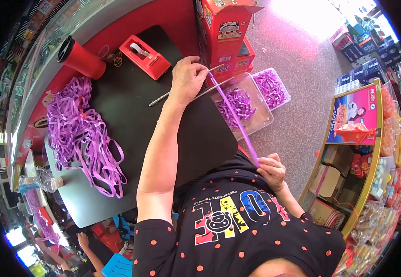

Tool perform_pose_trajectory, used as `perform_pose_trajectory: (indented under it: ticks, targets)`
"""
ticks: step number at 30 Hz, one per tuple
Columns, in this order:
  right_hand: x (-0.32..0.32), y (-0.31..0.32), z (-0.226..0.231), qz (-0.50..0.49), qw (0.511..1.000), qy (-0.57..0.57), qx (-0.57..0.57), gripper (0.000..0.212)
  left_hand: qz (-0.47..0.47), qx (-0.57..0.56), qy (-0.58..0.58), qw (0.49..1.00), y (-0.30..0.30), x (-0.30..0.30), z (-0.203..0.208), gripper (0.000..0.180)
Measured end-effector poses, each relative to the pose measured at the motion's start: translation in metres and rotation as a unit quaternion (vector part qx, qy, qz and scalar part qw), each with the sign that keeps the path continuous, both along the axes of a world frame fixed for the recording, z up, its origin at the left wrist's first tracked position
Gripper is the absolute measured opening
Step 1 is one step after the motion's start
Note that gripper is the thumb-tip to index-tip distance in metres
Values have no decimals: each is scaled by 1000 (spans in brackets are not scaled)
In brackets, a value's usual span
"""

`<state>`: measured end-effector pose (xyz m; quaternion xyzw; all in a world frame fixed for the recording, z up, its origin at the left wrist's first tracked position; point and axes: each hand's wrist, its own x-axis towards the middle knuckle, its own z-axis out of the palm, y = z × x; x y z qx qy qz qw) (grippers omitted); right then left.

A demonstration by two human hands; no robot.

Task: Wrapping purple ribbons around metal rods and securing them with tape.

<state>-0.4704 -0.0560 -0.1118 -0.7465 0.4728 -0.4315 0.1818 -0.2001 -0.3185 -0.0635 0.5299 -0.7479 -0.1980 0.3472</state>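
My left hand [189, 81] is closed over the table's far right edge, around thin metal rods [216, 86] and the upper end of a purple ribbon [239, 121]. How the ribbon sits on the rods is hidden by the fingers. Stretched taut, the ribbon slants down to my right hand [272, 171], which pinches its lower end close to my shirt. Below the left hand, a clear plastic bin [266, 119] holds short purple ribbon pieces [238, 105]. A smaller clear tub [282, 102] with similar pieces [270, 87] stands beside it.
On the dark table [131, 111] lie a heap of long purple ribbons [78, 127], a red tape dispenser [152, 62] and a red tumbler [82, 57]. Tall red boxes [226, 34] stand beyond. A display shelf [343, 171] is at right; another person's arm [89, 254] shows lower left.
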Motion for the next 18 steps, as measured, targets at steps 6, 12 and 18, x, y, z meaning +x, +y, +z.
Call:
perform_pose_trajectory:
  ticks: [6, 12, 18]
  targets:
    - [1, 5, -7, 17, 997, 23, 72, 29, 0, 22, -5, 1000, 4, 0, 7, 16]
    - [2, 19, -4, -28, 993, -30, 113, 39, -5, 14, -18, 1000, 3, 1, 5, 18]
    - [-4, 12, 43, 1, 999, 23, 47, 35, 4, 5, 28, 1000, 3, -1, 6, 19]
